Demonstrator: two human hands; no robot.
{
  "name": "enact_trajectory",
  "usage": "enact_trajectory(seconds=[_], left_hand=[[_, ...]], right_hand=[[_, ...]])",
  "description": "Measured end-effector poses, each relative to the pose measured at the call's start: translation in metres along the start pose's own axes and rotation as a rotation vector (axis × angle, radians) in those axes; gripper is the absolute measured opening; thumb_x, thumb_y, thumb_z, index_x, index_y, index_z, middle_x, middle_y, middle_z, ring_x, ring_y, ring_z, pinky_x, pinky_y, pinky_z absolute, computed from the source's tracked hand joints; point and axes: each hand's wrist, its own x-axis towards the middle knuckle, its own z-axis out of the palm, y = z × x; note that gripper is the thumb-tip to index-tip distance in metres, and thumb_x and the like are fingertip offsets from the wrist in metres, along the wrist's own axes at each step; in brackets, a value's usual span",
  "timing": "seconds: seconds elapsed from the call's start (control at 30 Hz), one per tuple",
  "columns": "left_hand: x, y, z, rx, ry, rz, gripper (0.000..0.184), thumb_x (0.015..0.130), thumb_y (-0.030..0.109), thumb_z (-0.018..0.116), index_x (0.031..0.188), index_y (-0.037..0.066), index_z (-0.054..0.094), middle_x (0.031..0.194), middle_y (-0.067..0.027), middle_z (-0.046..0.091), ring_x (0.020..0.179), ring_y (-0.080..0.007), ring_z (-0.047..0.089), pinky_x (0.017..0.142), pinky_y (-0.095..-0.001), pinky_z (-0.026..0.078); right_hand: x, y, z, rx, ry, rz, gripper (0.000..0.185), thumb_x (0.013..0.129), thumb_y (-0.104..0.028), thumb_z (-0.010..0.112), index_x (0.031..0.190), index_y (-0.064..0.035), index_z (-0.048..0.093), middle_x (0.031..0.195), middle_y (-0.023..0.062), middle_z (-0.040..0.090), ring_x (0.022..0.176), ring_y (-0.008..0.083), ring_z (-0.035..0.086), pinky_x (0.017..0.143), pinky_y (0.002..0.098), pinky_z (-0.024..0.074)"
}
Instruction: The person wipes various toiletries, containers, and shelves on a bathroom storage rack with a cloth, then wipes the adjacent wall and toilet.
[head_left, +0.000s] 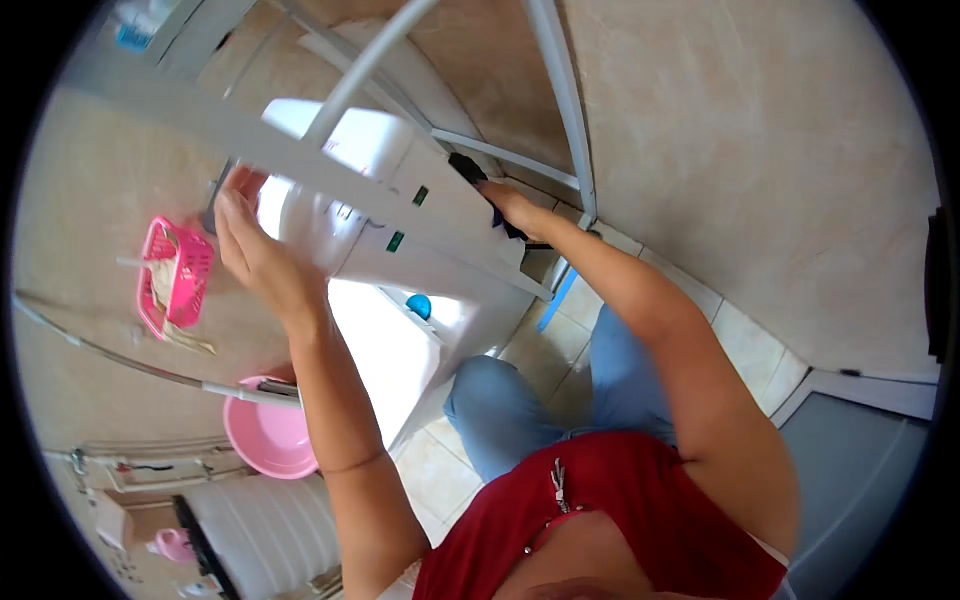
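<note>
My right hand (515, 210) is closed on a dark cloth (468, 170), at the far side of a white appliance that looks like a washing machine (465, 235). Part of the cloth hangs below my fingers. On the other side, my left hand (252, 240) is raised by the machine's top, close to a pale rack bar (345, 185). Its fingers are stretched upward with the tips slightly bent, and I see nothing held in them. A round blue thing (419, 306) sits by a white panel (375, 350) at the machine's near side.
A metal rack frame (560, 90) stands over and beside the machine. On the left wall hangs a pink basket (190, 275). Below it are a pink basin (265, 440), a hose (130, 358), pipes and a large white container (262, 520). A grey door (860, 490) is at lower right.
</note>
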Motion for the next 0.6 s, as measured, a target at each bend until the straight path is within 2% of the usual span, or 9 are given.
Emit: enact_trajectory(seconds=[0.1,0.17,0.23,0.3,0.4,0.43,0.5,0.57,0.6], left_hand=[[-0.006,0.0,0.005,0.246,0.082,0.06,0.035,0.1,0.023,0.045,0.116,-0.005,0.058,0.111,-0.014,0.061,0.103,-0.0205,0.057,0.098,-0.0346,0.041],[-0.004,0.002,0.004,0.116,0.058,-0.087,0.033,0.099,0.022,0.049,0.117,-0.004,0.058,0.113,-0.0134,0.061,0.104,-0.0205,0.057,0.097,-0.0337,0.043],[-0.001,0.003,0.003,0.05,0.053,-0.191,0.033,0.098,0.022,0.05,0.118,-0.003,0.059,0.114,-0.0129,0.061,0.105,-0.0205,0.057,0.095,-0.0332,0.044],[0.005,0.001,0.003,0.032,0.059,-0.235,0.034,0.098,0.023,0.05,0.118,-0.003,0.059,0.115,-0.0127,0.061,0.106,-0.0205,0.058,0.093,-0.0332,0.046],[0.012,-0.008,-0.01,0.133,-0.027,-0.182,0.038,0.097,0.027,0.051,0.119,-0.002,0.059,0.115,-0.0156,0.062,0.105,-0.0219,0.059,0.092,-0.035,0.047],[0.012,-0.01,-0.013,0.165,-0.074,-0.154,0.039,0.096,0.028,0.051,0.119,-0.002,0.059,0.115,-0.0161,0.063,0.104,-0.0222,0.06,0.092,-0.0352,0.047],[0.008,-0.006,-0.006,0.181,-0.03,-0.189,0.044,0.095,0.032,0.051,0.12,-0.003,0.058,0.112,-0.0183,0.064,0.106,-0.025,0.06,0.095,-0.0374,0.045],[0.011,-0.007,-0.008,0.201,-0.054,-0.2,0.047,0.095,0.034,0.049,0.122,-0.003,0.056,0.111,-0.0191,0.063,0.107,-0.0261,0.06,0.096,-0.0385,0.045],[0.015,-0.01,-0.014,0.215,-0.057,-0.241,0.049,0.096,0.036,0.046,0.124,-0.004,0.053,0.113,-0.0203,0.062,0.11,-0.0279,0.058,0.1,-0.0402,0.042]], right_hand=[[-0.013,-0.03,0.001,0.009,-0.068,-0.119,0.05,0.1,-0.037,0.038,0.129,-0.0015,0.056,0.133,0.0168,0.052,0.12,0.0245,0.049,0.102,0.0334,0.037],[-0.019,-0.094,0.005,0.004,-0.178,-0.231,0.05,0.099,-0.038,0.038,0.133,-0.0037,0.054,0.141,0.018,0.046,0.126,0.0265,0.046,0.105,0.0334,0.0354],[-0.014,-0.156,0.016,0.079,-0.264,-0.246,0.052,0.098,-0.033,0.042,0.133,0.0049,0.049,0.135,0.017,0.053,0.123,0.0256,0.049,0.104,0.0308,0.0358],[0.044,-0.153,0.034,-0.185,-0.198,-0.664,0.052,0.1,-0.039,0.037,0.136,-0.0036,0.049,0.145,0.0206,0.042,0.137,0.0334,0.035,0.112,0.0374,0.0299],[0.083,-0.157,0.045,-0.13,-0.39,-0.526,0.052,0.102,-0.033,0.031,0.144,-0.0013,0.038,0.154,0.0186,0.027,0.144,0.0328,0.022,0.117,0.038,0.019],[0.095,-0.137,0.043,-0.22,-0.388,-0.553,0.053,0.103,-0.034,0.03,0.144,-0.002,0.037,0.154,0.0187,0.027,0.144,0.0332,0.022,0.118,0.0384,0.0187],[0.115,-0.082,0.042,-0.408,-0.381,-0.603,0.054,0.103,-0.036,0.028,0.145,-0.0033,0.037,0.153,0.0189,0.028,0.144,0.0339,0.022,0.118,0.0392,0.018],[0.084,-0.053,0.018,-0.41,-0.432,-0.365,0.055,0.103,-0.038,0.029,0.144,-0.0031,0.037,0.153,0.0191,0.029,0.144,0.0328,0.022,0.118,0.0386,0.0186],[0.066,-0.034,0.008,-0.385,-0.42,-0.291,0.054,0.103,-0.038,0.029,0.144,-0.0038,0.038,0.153,0.0192,0.029,0.144,0.0323,0.022,0.118,0.0383,0.0183]])
